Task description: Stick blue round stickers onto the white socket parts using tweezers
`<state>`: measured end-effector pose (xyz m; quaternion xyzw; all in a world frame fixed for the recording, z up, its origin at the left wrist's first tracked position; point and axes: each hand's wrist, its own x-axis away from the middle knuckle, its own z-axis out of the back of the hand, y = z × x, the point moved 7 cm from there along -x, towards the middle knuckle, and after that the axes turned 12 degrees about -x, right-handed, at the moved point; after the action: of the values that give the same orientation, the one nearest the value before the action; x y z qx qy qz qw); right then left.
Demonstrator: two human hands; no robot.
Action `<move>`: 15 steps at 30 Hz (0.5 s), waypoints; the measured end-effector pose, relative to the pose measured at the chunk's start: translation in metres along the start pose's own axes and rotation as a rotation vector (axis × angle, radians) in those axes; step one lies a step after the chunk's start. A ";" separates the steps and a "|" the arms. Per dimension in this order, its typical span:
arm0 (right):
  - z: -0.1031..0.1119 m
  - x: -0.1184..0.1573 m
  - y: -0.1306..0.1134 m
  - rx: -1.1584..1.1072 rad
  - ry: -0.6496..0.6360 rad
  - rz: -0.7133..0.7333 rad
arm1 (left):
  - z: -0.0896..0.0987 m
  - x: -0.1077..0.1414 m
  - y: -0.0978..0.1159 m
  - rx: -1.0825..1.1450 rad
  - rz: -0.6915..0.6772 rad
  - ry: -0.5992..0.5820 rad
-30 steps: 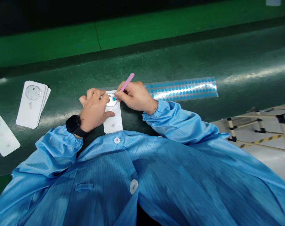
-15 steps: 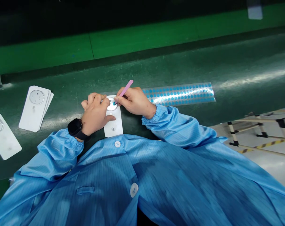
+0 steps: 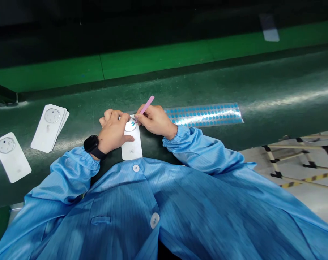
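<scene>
A white phone back cover (image 3: 132, 146) with an octagonal ring near its top lies on the bench close to my chest. My left hand (image 3: 113, 131) grips its left side, thumb across the face and curled fingers by the ring. Pinched in my right hand (image 3: 156, 122) is a pair of pink tweezers (image 3: 147, 104), slanting down to the ring. At their tip a small blue sticker (image 3: 132, 124) shows on the ring; I cannot tell whether the tips still hold it. Beside my right hand lies a clear strip of blue dot stickers (image 3: 207, 113), partly hidden by that hand.
On the left are a small stack of similar white covers (image 3: 47, 130) and a single cover (image 3: 13, 159). The dark green bench (image 3: 196, 86) has a raised bright green ledge (image 3: 153, 59) behind it. A pipe-frame rack (image 3: 288, 159) stands on the floor at right.
The camera view has tilted slightly, shifting the whole scene. Both hands keep their places at the cover, and the tweezers' tip stays at the blue sticker on the ring.
</scene>
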<state>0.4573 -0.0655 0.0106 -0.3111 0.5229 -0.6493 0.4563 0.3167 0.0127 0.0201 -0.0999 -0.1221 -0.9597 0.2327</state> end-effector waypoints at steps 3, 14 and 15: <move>0.019 -0.003 0.003 -0.253 0.232 -0.052 | -0.003 -0.003 -0.004 0.063 0.040 0.050; -0.027 -0.011 -0.021 -0.468 0.017 -0.418 | 0.047 -0.004 -0.042 0.385 0.119 0.646; -0.030 -0.029 -0.026 -0.455 0.048 -0.383 | 0.060 0.004 -0.057 0.354 0.135 0.731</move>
<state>0.4351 -0.0262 0.0302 -0.4831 0.5972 -0.5969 0.2315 0.2943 0.0769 0.0672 0.2816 -0.1876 -0.8786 0.3370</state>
